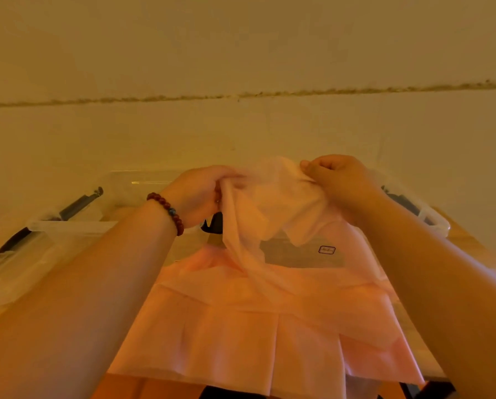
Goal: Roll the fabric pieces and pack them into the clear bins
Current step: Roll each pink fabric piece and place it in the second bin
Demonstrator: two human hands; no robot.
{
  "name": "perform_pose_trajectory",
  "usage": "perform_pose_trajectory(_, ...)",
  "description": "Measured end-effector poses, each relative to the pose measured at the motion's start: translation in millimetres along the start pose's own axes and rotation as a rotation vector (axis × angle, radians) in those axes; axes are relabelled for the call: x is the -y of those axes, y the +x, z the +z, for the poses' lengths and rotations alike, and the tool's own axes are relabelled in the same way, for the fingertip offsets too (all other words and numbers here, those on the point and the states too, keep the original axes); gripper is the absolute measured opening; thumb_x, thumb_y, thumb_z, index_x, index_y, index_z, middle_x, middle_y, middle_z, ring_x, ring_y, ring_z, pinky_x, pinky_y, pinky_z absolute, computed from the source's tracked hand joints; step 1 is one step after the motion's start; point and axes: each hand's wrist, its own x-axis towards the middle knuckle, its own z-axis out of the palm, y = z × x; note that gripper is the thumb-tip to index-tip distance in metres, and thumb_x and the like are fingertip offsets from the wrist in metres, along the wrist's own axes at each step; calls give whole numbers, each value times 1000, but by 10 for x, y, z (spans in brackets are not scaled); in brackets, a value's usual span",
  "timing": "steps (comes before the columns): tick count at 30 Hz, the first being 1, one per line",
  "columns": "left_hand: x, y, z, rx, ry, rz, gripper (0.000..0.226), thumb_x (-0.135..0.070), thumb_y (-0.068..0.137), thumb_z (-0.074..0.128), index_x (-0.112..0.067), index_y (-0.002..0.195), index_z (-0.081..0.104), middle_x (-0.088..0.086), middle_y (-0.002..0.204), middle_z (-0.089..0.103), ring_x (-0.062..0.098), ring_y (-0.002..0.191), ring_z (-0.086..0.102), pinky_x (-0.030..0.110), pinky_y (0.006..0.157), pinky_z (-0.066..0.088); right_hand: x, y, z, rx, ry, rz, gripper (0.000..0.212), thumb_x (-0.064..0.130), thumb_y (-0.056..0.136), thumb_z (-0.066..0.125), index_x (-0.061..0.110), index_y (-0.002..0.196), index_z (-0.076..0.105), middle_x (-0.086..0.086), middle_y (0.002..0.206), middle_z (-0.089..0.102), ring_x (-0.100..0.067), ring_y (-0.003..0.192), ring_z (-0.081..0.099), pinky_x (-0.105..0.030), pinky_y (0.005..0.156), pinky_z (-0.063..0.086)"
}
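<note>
Over the clear bins (68, 226), both hands have a thin pink fabric piece (269, 203) lifted up off the pile. Left hand (196, 194), the one with the bead bracelet (166, 210), has its fingers curled round a bunched bit of the top edge. Right hand (340, 180) pinches the other end between thumb and fingers. The rest of the piece drapes down onto the pink stack (241, 326) lying on the worktop (468, 243) in front of the bins. Hard to say if the bins have anything in them, the plastic is too washed out. Tip for this bit, imo: the stuff looks flimsy and will crumple. So slide the left grip out to the real corner, pull the edge taut, lay it flat, fold to bin width, then roll snug from one end.
</note>
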Motion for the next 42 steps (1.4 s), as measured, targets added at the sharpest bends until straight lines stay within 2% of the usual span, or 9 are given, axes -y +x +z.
perform_pose_trajectory(4, 34, 61, 140, 55, 236, 39, 23, -33, 95, 53, -16, 95, 68, -4, 89, 70, 10, 79, 67, 25, 73, 55, -20, 12, 110, 48, -16, -41, 42, 33, 94, 61, 21, 54, 54, 14, 44, 48, -13, 50, 44, -25, 53, 38)
perform_pose_trajectory(8, 48, 159, 300, 261, 154, 139, 33, -40, 86, 64, -21, 112, 65, 1, 110, 71, 15, 107, 65, 30, 91, 52, 21, -47, 156, 150, 37, -107, 33, 32, 96, 58, 21, 65, 65, 7, 56, 59, -10, 54, 52, -26, 53, 42)
perform_pose_trajectory(15, 107, 174, 385, 199, 203, 55, 25, -44, 74, 74, -19, 73, 72, 9, 79, 66, 23, 76, 58, 34, 67, 45, 34, -55, 83, 167, -77, -164, 43, 42, 96, 53, 20, 59, 51, 14, 48, 45, -2, 45, 39, -26, 50, 33)
perform_pose_trajectory(20, 111, 156, 304, -13, -14, 51, 24, -34, 94, 55, -12, 92, 65, 10, 92, 69, 25, 87, 65, 44, 87, 52, 30, -230, -114, 333, -265, -70, 45, 52, 91, 53, 16, 64, 61, 10, 50, 50, -3, 42, 40, -13, 41, 30)
perform_pose_trajectory(24, 130, 203, 126, -282, 132, 32, 34, -41, 99, 45, -13, 102, 63, 10, 93, 66, 25, 88, 64, 40, 81, 52, -50, -278, -204, 311, -268, -35, 32, 40, 95, 56, 16, 75, 64, 6, 56, 52, -3, 46, 41, -15, 45, 32)
perform_pose_trajectory(27, 140, 181, 124, -199, 247, 34, 32, -36, 97, 51, -16, 122, 55, 15, 116, 62, 25, 100, 62, 44, 89, 51, -42, -234, -87, 222, -45, -78, 29, 32, 98, 53, 16, 74, 59, 10, 54, 49, -1, 46, 41, -17, 46, 34)
perform_pose_trajectory(31, -24, 111, 259, -43, 278, 345, 46, -41, 89, 58, -29, 133, 49, -14, 130, 51, 4, 121, 48, 27, 100, 41, 107, -142, 72, 239, -28, -205, 32, 33, 99, 50, 19, 73, 62, 11, 63, 55, -4, 58, 49, -28, 60, 38)
perform_pose_trajectory(37, -28, 128, 330, 72, 365, 191, 39, -54, 79, 56, -16, 79, 65, 3, 79, 65, 16, 74, 60, 29, 64, 48, 161, -78, 99, 160, -63, -171, 43, 42, 99, 48, 7, 77, 63, -1, 62, 53, -11, 55, 47, -31, 59, 37)
perform_pose_trajectory(42, 87, 241, 36, -136, 177, 239, 31, -42, 91, 58, -14, 79, 60, 7, 74, 55, 19, 68, 51, 33, 61, 41, 91, -173, -32, 326, -301, 37, 64, 64, 91, 34, 13, 68, 66, -3, 55, 53, -13, 52, 49, -27, 60, 43)
